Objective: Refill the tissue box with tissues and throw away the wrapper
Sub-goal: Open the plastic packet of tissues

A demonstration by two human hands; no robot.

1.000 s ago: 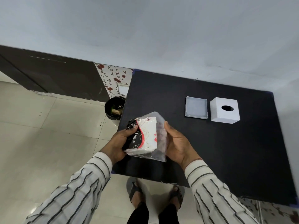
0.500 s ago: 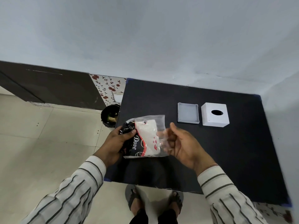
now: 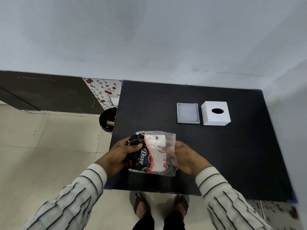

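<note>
I hold a tissue pack [image 3: 153,154] in a clear, black and red plastic wrapper above the front left of the black table [image 3: 232,155]. My left hand [image 3: 119,153] grips the wrapper's bunched black end. My right hand [image 3: 186,156] has its fingers pushed into the wrapper's open clear end, touching the white tissues. Further back on the table stand the white tissue box cover [image 3: 215,113], with a round hole on top, and its shallow grey base tray [image 3: 188,113], side by side and apart from my hands.
A dark bin [image 3: 107,120] with some rubbish in it stands on the tiled floor by the table's left edge. A dark cabinet and a floral panel run along the wall at the left. My feet in sandals are below the table's front edge.
My right hand has gone from the outside of the pack into the wrapper's open end. The camera view has shifted a little; the box and tray have stayed in place.
</note>
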